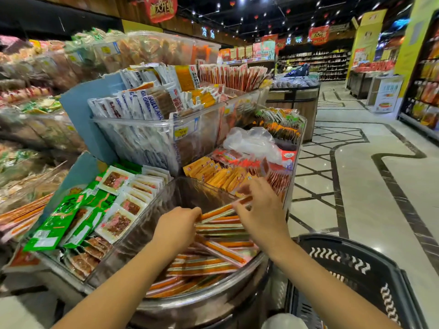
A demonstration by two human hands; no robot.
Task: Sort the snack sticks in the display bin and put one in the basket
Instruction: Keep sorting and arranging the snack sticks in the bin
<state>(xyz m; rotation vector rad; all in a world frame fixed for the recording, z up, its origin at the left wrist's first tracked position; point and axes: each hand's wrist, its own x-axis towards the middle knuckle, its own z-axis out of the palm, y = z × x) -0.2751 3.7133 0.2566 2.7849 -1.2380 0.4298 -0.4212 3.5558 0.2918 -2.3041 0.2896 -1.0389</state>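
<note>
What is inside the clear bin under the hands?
Orange snack sticks, piled flat; the left hand and right hand grip the top ones. The pile hides the floor of the bin.

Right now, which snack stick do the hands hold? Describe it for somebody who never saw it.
Find the clear display bin nearest the camera, full of long orange sticks. The held stick spans left hand to right hand, lifted at a slant; its neighbours lie flat below.
</note>
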